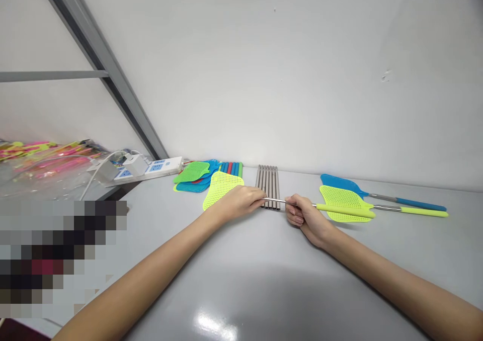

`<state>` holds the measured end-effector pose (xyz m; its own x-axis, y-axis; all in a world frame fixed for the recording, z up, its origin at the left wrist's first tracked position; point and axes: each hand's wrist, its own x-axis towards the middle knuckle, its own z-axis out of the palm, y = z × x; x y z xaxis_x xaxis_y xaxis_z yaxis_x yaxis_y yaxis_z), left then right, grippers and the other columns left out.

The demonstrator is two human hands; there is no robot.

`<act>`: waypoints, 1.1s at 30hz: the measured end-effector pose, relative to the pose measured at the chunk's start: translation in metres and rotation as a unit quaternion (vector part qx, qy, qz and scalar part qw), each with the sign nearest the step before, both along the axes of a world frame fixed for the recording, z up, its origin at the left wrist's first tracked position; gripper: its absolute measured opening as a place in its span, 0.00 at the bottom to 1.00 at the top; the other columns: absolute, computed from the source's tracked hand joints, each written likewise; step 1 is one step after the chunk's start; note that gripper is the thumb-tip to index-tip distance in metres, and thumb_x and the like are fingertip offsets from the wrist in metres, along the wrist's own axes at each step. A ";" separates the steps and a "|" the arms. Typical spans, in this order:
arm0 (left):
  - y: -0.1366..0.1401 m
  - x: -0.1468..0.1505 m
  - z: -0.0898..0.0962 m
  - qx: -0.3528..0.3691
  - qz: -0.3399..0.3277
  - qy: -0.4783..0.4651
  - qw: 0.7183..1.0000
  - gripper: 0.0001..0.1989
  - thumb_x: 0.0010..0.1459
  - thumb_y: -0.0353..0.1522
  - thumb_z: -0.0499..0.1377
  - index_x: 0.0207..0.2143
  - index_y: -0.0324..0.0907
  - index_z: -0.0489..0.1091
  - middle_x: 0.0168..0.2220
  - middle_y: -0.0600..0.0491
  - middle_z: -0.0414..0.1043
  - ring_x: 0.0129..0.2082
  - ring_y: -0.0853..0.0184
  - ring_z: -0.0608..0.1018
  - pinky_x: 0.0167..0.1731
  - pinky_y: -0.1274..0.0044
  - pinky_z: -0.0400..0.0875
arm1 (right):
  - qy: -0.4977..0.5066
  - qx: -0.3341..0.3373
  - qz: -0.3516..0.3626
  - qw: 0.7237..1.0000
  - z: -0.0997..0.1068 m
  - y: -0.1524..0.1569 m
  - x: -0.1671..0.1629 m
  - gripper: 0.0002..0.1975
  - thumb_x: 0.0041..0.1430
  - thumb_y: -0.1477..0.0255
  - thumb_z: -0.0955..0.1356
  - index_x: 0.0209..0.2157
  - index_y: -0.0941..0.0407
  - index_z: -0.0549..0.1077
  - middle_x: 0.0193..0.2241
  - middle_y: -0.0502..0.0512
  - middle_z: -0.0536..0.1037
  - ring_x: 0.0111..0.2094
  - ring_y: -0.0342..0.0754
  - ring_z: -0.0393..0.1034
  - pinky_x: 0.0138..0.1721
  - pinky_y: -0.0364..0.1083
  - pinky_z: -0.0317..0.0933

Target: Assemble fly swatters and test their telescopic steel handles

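Both hands grip one yellow-green fly swatter, held level above the grey table. My left hand [245, 200] is closed at the joint between the swatter's mesh head [222, 189] and its thin metal rod. Closed round the rod is my right hand [304, 215], with the yellow handle [343, 209] reaching out to its right. Behind the hands, several loose metal rods [268, 180] lie side by side. To the right rest a blue fly swatter [341, 184] and a yellow-green fly swatter [345, 200], both with rods and handles attached.
Loose swatter heads [192, 172] are piled at the back left, beside a row of coloured handles [232, 169]. A white power strip [166, 166] with plugs and cables stands further left, near bagged colourful items [49, 162]. A white wall [287, 79] closes off the table's back.
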<state>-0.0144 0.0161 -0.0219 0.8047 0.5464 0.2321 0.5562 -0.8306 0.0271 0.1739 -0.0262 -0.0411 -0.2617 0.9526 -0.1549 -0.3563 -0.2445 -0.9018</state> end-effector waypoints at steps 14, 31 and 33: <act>0.002 -0.002 0.000 0.002 0.001 0.003 1.000 0.11 0.60 0.30 0.45 0.26 0.40 0.62 0.24 0.56 0.65 0.24 0.72 0.67 0.23 0.80 0.53 | 0.016 0.006 0.006 1.000 -0.003 0.002 0.001 0.13 0.46 0.72 0.62 0.14 0.57 0.55 0.12 0.42 0.51 0.13 0.34 0.39 0.15 0.40 0.34; 0.005 -0.006 -0.002 -0.017 0.000 -0.011 1.000 0.10 0.59 0.30 0.46 0.27 0.40 0.63 0.24 0.56 0.65 0.25 0.72 0.67 0.24 0.80 0.56 | 0.003 0.022 0.015 1.000 -0.005 0.004 0.003 0.15 0.47 0.71 0.61 0.12 0.57 0.53 0.10 0.42 0.50 0.12 0.35 0.40 0.15 0.41 0.34; 0.005 -0.006 -0.001 -0.020 0.001 -0.010 1.000 0.10 0.59 0.30 0.46 0.27 0.40 0.63 0.24 0.56 0.64 0.24 0.72 0.67 0.24 0.81 0.56 | 0.004 0.023 0.014 1.000 -0.005 0.004 0.003 0.15 0.47 0.71 0.61 0.12 0.57 0.53 0.10 0.41 0.50 0.11 0.35 0.41 0.15 0.41 0.34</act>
